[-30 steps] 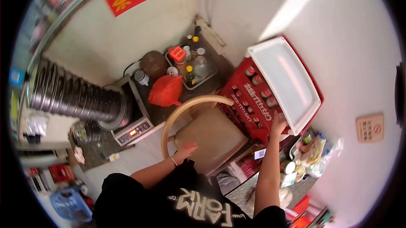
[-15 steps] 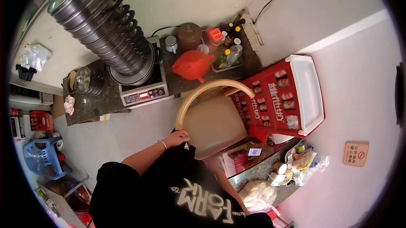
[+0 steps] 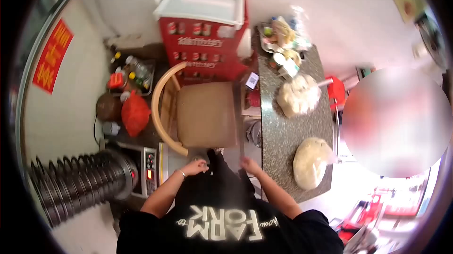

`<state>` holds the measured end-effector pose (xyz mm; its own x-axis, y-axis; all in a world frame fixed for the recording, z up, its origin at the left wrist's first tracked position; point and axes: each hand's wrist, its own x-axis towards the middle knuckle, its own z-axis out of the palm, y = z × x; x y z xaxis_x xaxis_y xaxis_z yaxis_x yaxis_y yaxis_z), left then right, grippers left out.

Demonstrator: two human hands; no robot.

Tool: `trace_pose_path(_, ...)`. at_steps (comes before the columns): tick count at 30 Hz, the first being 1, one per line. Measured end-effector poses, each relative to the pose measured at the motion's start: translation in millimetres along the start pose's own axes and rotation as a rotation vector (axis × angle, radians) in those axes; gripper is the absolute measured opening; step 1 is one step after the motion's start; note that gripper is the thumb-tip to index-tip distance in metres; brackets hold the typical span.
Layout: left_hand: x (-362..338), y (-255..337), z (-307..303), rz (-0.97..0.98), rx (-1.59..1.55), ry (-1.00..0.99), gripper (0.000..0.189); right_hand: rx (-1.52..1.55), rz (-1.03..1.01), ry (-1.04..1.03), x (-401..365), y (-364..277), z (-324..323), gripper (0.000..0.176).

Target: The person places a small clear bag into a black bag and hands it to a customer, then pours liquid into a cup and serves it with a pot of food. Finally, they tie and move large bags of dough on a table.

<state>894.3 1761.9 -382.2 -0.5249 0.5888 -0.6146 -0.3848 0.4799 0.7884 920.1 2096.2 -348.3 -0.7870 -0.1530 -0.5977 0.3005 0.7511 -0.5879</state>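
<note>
My left hand (image 3: 196, 166) is closed in front of my waist, beside black cloth (image 3: 218, 164). What its fingers hold, if anything, is too small to make out. My right hand (image 3: 250, 166) is on the other side of the cloth, near the counter's edge. Its fingers look curled and are slightly blurred; anything in them is hidden. Ahead of both hands stands a chair with a brown seat (image 3: 206, 115) and a curved wooden rail (image 3: 158, 108). The rail's near end lies just beyond my left hand, apart from it.
Red bottle crates (image 3: 200, 44) with a white tray (image 3: 203, 6) on top stand behind the chair. On the right, a granite counter (image 3: 278, 145) bears bagged pale food (image 3: 311, 163). Stacked steamers (image 3: 85, 185), a cooker (image 3: 150, 171) and a red bag (image 3: 135, 114) are on the left.
My view has swung to the right, bringing more of the counter into sight. My left hand is now apart from the chair rail. My right hand, hidden before, has come into view.
</note>
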Motion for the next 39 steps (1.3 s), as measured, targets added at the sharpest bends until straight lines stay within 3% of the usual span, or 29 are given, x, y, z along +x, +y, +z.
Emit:
trace_pose_path(1, -10.7, 8.3, -3.8, 0.004, 0.092, -0.070, 0.057, 0.183, 0.139, -0.081, -30.4, -4.6, 22.1, 0.050)
trace_pose_path(2, -20.9, 9.8, -2.6, 0.058, 0.139, -0.058, 0.055, 0.091, 0.087, 0.017, -52.7, 8.2, 63.8, 0.056)
trace_pose_path(3, -21.6, -5.8, 1.3, 0.059, 0.157, -0.092, 0.055, 0.263, 0.063, -0.011, -66.4, 40.4, 117.2, 0.057)
trace_pose_path(4, -16.6, -34.3, 6.1, -0.006, 0.206, -0.144, 0.054, 0.600, 0.215, -0.147, -87.6, 43.9, 146.3, 0.053)
trace_pose_path(5, -14.5, -56.9, 12.9, -0.071, 0.266, -0.193, 0.053, 0.632, 0.224, -0.126, -115.8, 31.4, 156.3, 0.053)
trace_pose_path(7, -16.7, -78.6, 24.6, -0.025, 0.521, -0.462, 0.052, 0.563, 0.042, 0.097, -166.1, -2.4, 161.2, 0.048)
trace_pose_path(9, -30.2, -69.0, 43.2, 0.026, 0.640, -0.361, 0.052, 0.776, 0.062, 0.108, -186.5, 21.9, 185.3, 0.049)
trace_pose_path(11, -21.9, -73.6, 56.2, 0.040, 0.663, -0.397, 0.055, 0.979, 0.085, 0.099, -209.0, 54.0, 228.9, 0.050)
trace_pose_path(13, -16.0, -40.8, 67.3, -0.087, 0.705, -0.462, 0.059, 1.073, 0.310, 0.256, -236.3, 81.5, 268.3, 0.046)
trace_pose_path(16, 0.6, -15.2, 98.1, -0.065, 0.884, -0.600, 0.057, 0.837, 0.539, 0.500, -306.6, 78.8, 311.7, 0.042)
trace_pose_path(18, 17.5, -24.0, 132.1, -0.056, 0.879, -0.737, 0.051, 0.991, 0.570, 0.604, -362.1, 73.9, 338.4, 0.044)
trace_pose_path(19, -8.0, 8.2, 162.2, 0.006, 0.777, -0.755, 0.049, 1.057, 0.553, 0.677, -388.0, 80.0, 370.0, 0.045)
trace_pose_path(20, 51.7, -72.0, 165.4, -0.159, 0.812, -0.777, 0.044, 1.133, 0.616, 0.818, -409.6, 88.7, 402.9, 0.045)
trace_pose_path(21, 27.3, -35.1, 211.5, -0.369, 0.965, -0.780, 0.046, 1.055, 0.721, 0.868, -430.6, 105.9, 437.1, 0.045)
trace_pose_path(22, 60.2, -83.0, 237.9, -0.465, 0.900, -0.833, 0.043, 0.991, 0.833, 0.884, -452.0, 116.5, 474.3, 0.045)
trace_pose_path(23, 45.5, -78.7, 277.1, -0.293, 0.972, -0.854, 0.040, 1.087, 0.938, 0.882, -480.6, 123.8, 504.1, 0.043)
trace_pose_path(24, 27.0, -64.3, 321.2, -0.337, 0.815, -1.014, 0.042, 1.183, 1.023, 0.867, -514.5, 131.0, 528.1, 0.041)
trace_pose_path(25, 33.8, -90.8, 376.7, -0.238, 1.117, -1.078, 0.044, 1.197, 1.212, 0.936, -544.6, 131.7, 550.2, 0.037)
trace_pose_path(26, 37.7, -106.8, 414.6, 0.031, 1.086, -1.088, 0.040, 1.359, 1.346, 1.060, -564.6, 146.2, 590.9, 0.035)
trace_pose_path(29, -36.5, -49.5, 536.2, -0.178, 1.021, -1.262, 0.037, 1.438, 1.562, 1.047, -636.5, 138.5, 641.2, 0.030)
trace_pose_path(30, -41.5, -43.1, 574.0, -0.058, 0.991, -1.481, 0.036, 1.301, 1.514, 1.118, -641.6, 154.9, 668.5, 0.031)
trace_pose_path(31, -54.5, -39.7, 610.5, -0.133, 0.967, -1.472, 0.042, 1.161, 1.471, 1.183, -647.5, 162.9, 692.7, 0.032)
trace_pose_path(33, -87.3, -15.2, 673.8, -0.047, 1.304, -1.406, 0.046, 1.288, 1.474, 1.333, -641.8, 159.3, 703.4, 0.035)
trace_pose_path(34, -63.9, -30.8, 696.8, 0.044, 1.318, -1.476, 0.045, 1.369, 1.431, 1.434, -632.7, 158.1, 698.6, 0.039)
trace_pose_path(36, -72.0, -18.4, 752.8, -0.024, 1.559, -1.396, 0.037, 1.569, 1.262, 1.230, -609.9, 151.4, 686.1, 0.047)
trace_pose_path(37, -49.1, -34.8, 774.0, -0.065, 1.598, -1.379, 0.035, 1.626, 1.172, 1.363, -609.5, 132.9, 665.1, 0.044)
trace_pose_path(38, -40.2, -40.7, 800.2, -0.067, 1.644, -1.394, 0.032, 1.382, 0.927, 1.462, -584.3, 143.2, 677.4, 0.038)
trace_pose_path(39, -33.8, -45.4, 829.1, -0.008, 1.718, -1.465, 0.030, 1.780, 0.595, 1.843, -595.6, 112.8, 644.8, 0.036)
